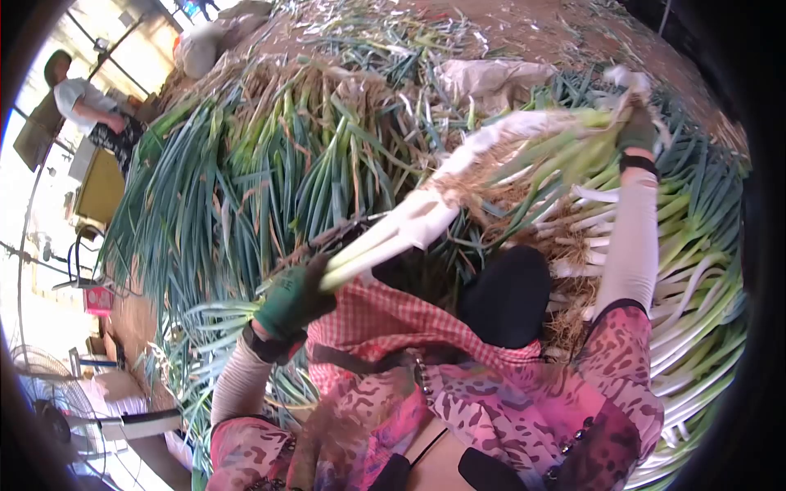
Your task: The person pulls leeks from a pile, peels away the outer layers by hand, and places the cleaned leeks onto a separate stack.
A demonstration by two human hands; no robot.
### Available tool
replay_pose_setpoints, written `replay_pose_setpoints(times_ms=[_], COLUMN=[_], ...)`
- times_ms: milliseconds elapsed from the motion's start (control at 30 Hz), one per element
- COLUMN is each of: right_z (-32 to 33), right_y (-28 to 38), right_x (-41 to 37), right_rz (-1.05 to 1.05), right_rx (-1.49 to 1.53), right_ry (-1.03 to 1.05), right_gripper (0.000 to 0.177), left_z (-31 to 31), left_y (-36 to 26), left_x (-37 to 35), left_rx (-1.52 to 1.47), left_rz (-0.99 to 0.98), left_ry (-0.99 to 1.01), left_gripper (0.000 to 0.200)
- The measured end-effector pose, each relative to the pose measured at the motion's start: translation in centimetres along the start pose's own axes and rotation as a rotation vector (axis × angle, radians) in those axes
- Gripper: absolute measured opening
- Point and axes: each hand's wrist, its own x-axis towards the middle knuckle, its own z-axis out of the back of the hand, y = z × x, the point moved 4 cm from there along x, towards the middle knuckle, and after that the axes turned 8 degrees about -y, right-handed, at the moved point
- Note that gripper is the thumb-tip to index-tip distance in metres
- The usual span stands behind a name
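My left hand [291,301], in a green glove, is closed round the green ends of a few green onions [397,229]. Their white stalks point up and to the right, with brown roots at the tips. Raised at the upper right, my gloved right hand [637,131] grips pale green onion leaves [577,151], smeared by motion. A long white strip [516,131] stretches between the root ends and my right hand. Beneath the right arm lies a row of green onions with white stalks [675,295].
A large heap of untrimmed green onions [246,180] fills the left and middle. Behind it are a crumpled sack [495,78] and scattered leaf scraps [393,33]. A person [90,106] is at the far left, above a fan [53,401] and a red box [98,300].
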Motion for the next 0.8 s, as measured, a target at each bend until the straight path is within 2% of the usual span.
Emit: replay_pose_setpoints(times_ms=[100, 133, 233, 267, 300, 367, 467, 500, 533, 567, 667, 733, 767, 800], right_z=[4.3, 5.6, 11.4, 13.3, 12.0, 10.6, 8.1, 7.0, 8.1, 7.3, 3.9, 5.1, 8.0, 7.8], right_y=[2.2, 6.7, 26.3, 30.8, 33.0, 36.4, 36.0, 35.1, 33.8, 31.7, 28.4, 29.8, 32.0, 33.1], right_x=[-1.6, -2.3, -6.3, -7.0, -8.5, -11.0, -9.9, -9.4, -7.5, -6.3, -5.2, -5.8, -5.6, -5.6], right_rz=[0.155, 0.245, 0.564, 0.534, 0.498, 0.567, 0.542, 0.337, 0.023, -0.417, -0.277, -0.209, -0.161, 0.029], right_rx=[0.235, 0.387, 0.564, 0.89, 0.958, 0.771, 1.042, 1.139, 1.189, 1.475, 1.282, 1.193, 1.107, 0.677], right_ry=[-0.263, -0.243, 0.012, -0.008, 0.16, 0.252, 0.118, 0.034, 0.068, 0.34, 0.078, 0.417, 0.617, 0.71], right_gripper=[0.028, 0.029, 0.034, 0.037, 0.039, 0.043, 0.037, 0.029, 0.028, 0.024, 0.015, 0.022, 0.03, 0.057], left_z=[-1.6, -1.9, -2.4, -2.6, -2.8, -2.4, -3.0, -3.0, -3.2, -3.4, -3.9, -4.4, -4.9, -5.2], left_y=[1.9, 2.0, 0.0, -0.2, -0.5, -2.2, -1.9, -1.6, -1.2, -1.1, -0.9, -1.2, -1.3, -1.2], left_x=[-0.2, 0.2, 2.0, 2.3, 2.6, 3.4, 2.9, 2.8, 2.4, 2.1, 1.5, 1.4, 1.5, 1.7], left_rx=[0.028, 0.024, -0.047, -0.07, -0.091, -0.076, -0.139, -0.091, -0.047, -0.021, 0.041, 0.071, 0.089, 0.107], left_rz=[0.11, 0.156, 0.28, 0.276, 0.272, 0.414, 0.131, 0.138, 0.15, 0.162, 0.248, 0.3, 0.288, 0.275], left_ry=[0.028, 0.051, 0.123, 0.109, 0.096, 0.191, -0.024, -0.038, -0.051, -0.071, -0.086, -0.078, -0.098, -0.119], left_gripper=[0.052, 0.057, 0.077, 0.076, 0.075, 0.066, 0.068, 0.064, 0.06, 0.057, 0.048, 0.045, 0.044, 0.043])
